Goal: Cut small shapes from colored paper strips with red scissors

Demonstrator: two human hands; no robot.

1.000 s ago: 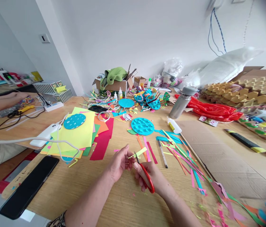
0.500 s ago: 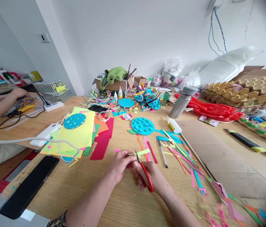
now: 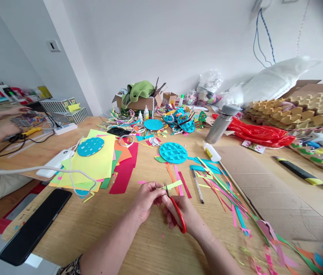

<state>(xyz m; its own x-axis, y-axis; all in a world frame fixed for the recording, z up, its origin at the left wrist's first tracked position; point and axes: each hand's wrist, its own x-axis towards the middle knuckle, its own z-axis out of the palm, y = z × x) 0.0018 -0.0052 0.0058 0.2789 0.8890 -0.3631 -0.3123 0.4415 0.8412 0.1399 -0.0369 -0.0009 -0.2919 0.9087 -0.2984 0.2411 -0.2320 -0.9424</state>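
Note:
My right hand (image 3: 182, 214) is closed around the red handles of a pair of scissors (image 3: 179, 214), whose blades point up and away. Between the blade tips lies a yellow-green paper strip (image 3: 175, 185). My left hand (image 3: 149, 198) pinches the strip's left end, partly hidden by the fingers. Just beyond the hands lie an orange, a pink and a dark red paper strip (image 3: 184, 184). Farther back sits a blue oval paper piece (image 3: 173, 152) with dents in it and a small green paper shape at its left edge.
Coloured paper sheets (image 3: 92, 164) and a black phone (image 3: 35, 226) lie at left. On the right are a pen (image 3: 197, 186), a glue bottle (image 3: 211, 151), loose paper strips, a steel flask (image 3: 220, 124), cardboard (image 3: 267, 187) and a cutter knife (image 3: 297, 170). Another person's hands (image 3: 6, 126) are at far left.
My hands and the scissors stay almost in place, with the paper strip shifting very slightly. At far left, the other person's hands have moved apart, and a second hand now shows.

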